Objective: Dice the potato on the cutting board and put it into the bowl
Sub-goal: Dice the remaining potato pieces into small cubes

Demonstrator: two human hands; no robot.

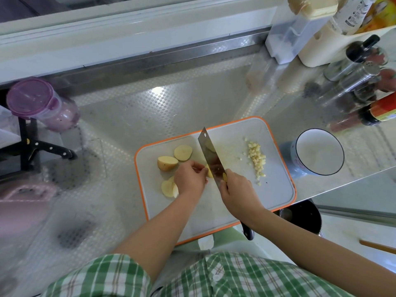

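Note:
A grey cutting board (278, 189) with an orange rim lies on the steel counter. My right hand (237, 189) grips a cleaver (211, 156) by its handle, blade edge down on the board. My left hand (189, 177) pinches a potato piece (209, 171) right against the blade's left face. A potato chunk (167, 163), a slice (182, 152) and a few more slices (168, 188) lie to the left. A pile of small potato dice (257, 159) sits on the board's right part. The white bowl (319, 152) with a dark rim stands just right of the board.
A black-handled knife (53, 150) rests on a rack at the left by a purple-lidded jar (42, 103). Shakers and bottles (360, 78) crowd the back right corner. A dark pot (300, 215) sits below the counter's front edge at right.

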